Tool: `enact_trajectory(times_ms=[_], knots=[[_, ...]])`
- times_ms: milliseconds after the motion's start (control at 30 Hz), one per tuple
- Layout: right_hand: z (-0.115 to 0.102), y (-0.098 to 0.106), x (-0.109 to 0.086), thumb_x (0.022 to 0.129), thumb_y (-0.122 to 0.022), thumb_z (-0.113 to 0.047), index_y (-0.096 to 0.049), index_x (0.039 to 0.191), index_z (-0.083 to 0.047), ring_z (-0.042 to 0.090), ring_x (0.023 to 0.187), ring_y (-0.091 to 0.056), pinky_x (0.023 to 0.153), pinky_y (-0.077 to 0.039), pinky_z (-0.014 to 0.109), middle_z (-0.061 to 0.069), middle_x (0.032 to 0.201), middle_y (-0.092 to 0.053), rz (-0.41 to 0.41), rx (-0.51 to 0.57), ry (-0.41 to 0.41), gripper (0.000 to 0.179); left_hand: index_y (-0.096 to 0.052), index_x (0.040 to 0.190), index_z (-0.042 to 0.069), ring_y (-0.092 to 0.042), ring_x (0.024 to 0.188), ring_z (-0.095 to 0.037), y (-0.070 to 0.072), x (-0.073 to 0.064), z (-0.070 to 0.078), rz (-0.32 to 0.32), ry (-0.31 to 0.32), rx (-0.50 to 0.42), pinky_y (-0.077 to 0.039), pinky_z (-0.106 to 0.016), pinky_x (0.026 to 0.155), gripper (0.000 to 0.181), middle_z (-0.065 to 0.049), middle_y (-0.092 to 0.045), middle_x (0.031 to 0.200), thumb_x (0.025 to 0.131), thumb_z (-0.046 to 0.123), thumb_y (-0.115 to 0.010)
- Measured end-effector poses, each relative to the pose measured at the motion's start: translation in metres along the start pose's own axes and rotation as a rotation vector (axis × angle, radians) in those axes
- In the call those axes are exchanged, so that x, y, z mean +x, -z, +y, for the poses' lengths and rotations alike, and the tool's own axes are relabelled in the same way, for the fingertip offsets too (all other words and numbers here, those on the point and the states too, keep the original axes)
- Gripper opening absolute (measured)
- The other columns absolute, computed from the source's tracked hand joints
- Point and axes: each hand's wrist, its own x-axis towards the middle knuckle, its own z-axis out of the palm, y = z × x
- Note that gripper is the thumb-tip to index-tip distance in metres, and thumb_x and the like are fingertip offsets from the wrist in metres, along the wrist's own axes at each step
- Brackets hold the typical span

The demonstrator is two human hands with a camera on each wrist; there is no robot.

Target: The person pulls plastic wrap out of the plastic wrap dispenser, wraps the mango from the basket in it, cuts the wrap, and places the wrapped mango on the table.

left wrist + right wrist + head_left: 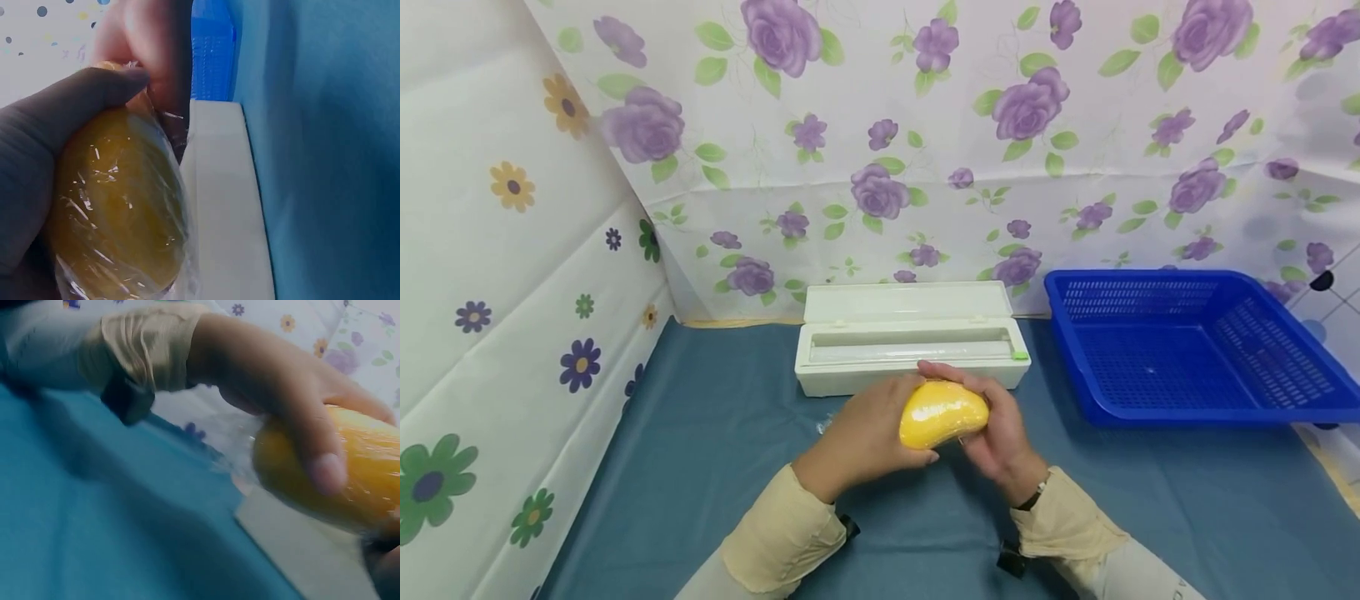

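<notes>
A yellow mango (942,414) wrapped in shiny clear cling film is held up between both hands, just in front of the white film box. My left hand (868,425) grips its left side, thumb along the near face. At the other end, my right hand (1006,433) holds the mango with its fingers curled round the far side. Wrinkled film covers the mango (119,206) in the left wrist view, with a loose edge hanging below. In the right wrist view, loose film (240,447) sticks out near the left palm.
An open white cling film dispenser (913,382) stands at the back, its lid raised and a film roll (910,351) inside. To its right sits a blue plastic basket (1075,367). Blue-green cloth (715,417) covers the table; flowered sheets hang behind and at left.
</notes>
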Motion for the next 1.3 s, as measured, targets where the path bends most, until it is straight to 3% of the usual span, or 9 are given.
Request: enact_trajectory(times_ms=[100, 233, 400, 533, 667, 800, 900, 1100, 1300], knots=[[-0.003, 0.004, 0.003, 0.111, -0.025, -0.026, -0.039, 0.152, 0.004, 0.017, 0.122, -0.058, 0.099, -0.054, 0.029, 0.010, 0.146, -0.054, -0.020, -0.162, -0.063, 0.053, -0.041, 0.148, 0.019, -0.059, 0.105, -0.018, 0.005, 0.000, -0.003, -0.016, 0.005, -0.004, -0.053, -0.040, 0.094, 0.093, -0.002, -0.060, 0.130, 0.073, 0.045, -0.089], [-0.008, 0.009, 0.006, 0.111, -0.031, -0.033, -0.043, 0.152, -0.004, 0.015, 0.101, -0.060, 0.086, -0.056, 0.028, 0.004, 0.125, -0.059, -0.013, -0.411, -0.163, 0.051, -0.043, 0.147, 0.024, -0.059, 0.103, -0.017, 0.008, -0.001, -0.008, -0.015, -0.007, 0.044, -0.053, -0.040, 0.091, 0.092, -0.001, -0.061, 0.126, 0.071, 0.044, -0.090], [-0.014, 0.012, 0.008, 0.109, -0.032, -0.046, -0.048, 0.146, -0.004, 0.017, 0.099, -0.061, 0.087, -0.056, 0.034, 0.006, 0.115, -0.060, 0.009, -0.616, -0.248, 0.058, -0.047, 0.144, 0.021, -0.060, 0.104, -0.021, 0.009, -0.002, -0.009, 0.022, -0.038, 0.149, -0.051, -0.045, 0.093, 0.090, -0.003, -0.064, 0.121, 0.069, 0.044, -0.092], [-0.018, 0.015, 0.009, 0.108, -0.030, -0.053, -0.049, 0.136, 0.004, 0.022, 0.097, -0.069, 0.087, -0.060, 0.044, 0.011, 0.111, -0.063, -0.031, -0.624, -0.336, 0.066, -0.049, 0.143, 0.019, -0.062, 0.109, -0.025, 0.007, -0.003, -0.009, 0.035, -0.046, 0.211, -0.049, -0.049, 0.097, 0.090, -0.005, -0.064, 0.123, 0.068, 0.044, -0.092], [-0.018, 0.019, 0.010, 0.110, -0.034, -0.043, -0.048, 0.131, 0.010, 0.024, 0.095, -0.071, 0.087, -0.061, 0.045, 0.013, 0.110, -0.063, -0.107, -0.599, -0.373, 0.058, -0.048, 0.144, 0.020, -0.061, 0.115, -0.026, 0.005, -0.003, -0.007, 0.015, -0.045, 0.244, -0.047, -0.050, 0.100, 0.091, -0.005, -0.064, 0.128, 0.069, 0.046, -0.092], [-0.017, 0.021, 0.010, 0.109, -0.037, -0.034, -0.047, 0.130, 0.011, 0.023, 0.097, -0.069, 0.088, -0.061, 0.044, 0.012, 0.111, -0.062, -0.133, -0.566, -0.393, 0.051, -0.048, 0.145, 0.020, -0.060, 0.117, -0.025, 0.004, -0.003, -0.005, -0.010, -0.043, 0.273, -0.046, -0.050, 0.101, 0.092, -0.005, -0.063, 0.129, 0.068, 0.047, -0.092], [-0.016, 0.022, 0.010, 0.109, -0.036, -0.037, -0.047, 0.129, 0.009, 0.024, 0.095, -0.069, 0.084, -0.061, 0.048, 0.012, 0.109, -0.063, -0.116, -0.556, -0.425, 0.052, -0.048, 0.145, 0.019, -0.061, 0.117, -0.025, 0.003, -0.003, -0.003, -0.027, -0.044, 0.295, -0.047, -0.050, 0.100, 0.093, -0.005, -0.063, 0.130, 0.068, 0.048, -0.092], [-0.014, 0.023, 0.010, 0.105, -0.036, -0.058, -0.052, 0.130, 0.004, 0.030, 0.090, -0.069, 0.074, -0.062, 0.053, 0.016, 0.104, -0.063, -0.069, -0.600, -0.496, 0.069, -0.045, 0.147, 0.021, -0.060, 0.120, -0.023, 0.000, -0.003, 0.001, -0.064, -0.077, 0.303, -0.047, -0.049, 0.100, 0.096, -0.003, -0.062, 0.132, 0.069, 0.048, -0.092], [-0.011, 0.025, 0.012, 0.105, -0.041, -0.055, -0.056, 0.125, 0.004, 0.027, 0.088, -0.069, 0.078, -0.062, 0.049, 0.015, 0.102, -0.063, -0.056, -0.630, -0.462, 0.064, -0.042, 0.151, 0.023, -0.056, 0.126, -0.022, -0.002, -0.003, 0.000, -0.033, -0.102, 0.291, -0.043, -0.048, 0.106, 0.100, -0.002, -0.060, 0.137, 0.068, 0.054, -0.091]])
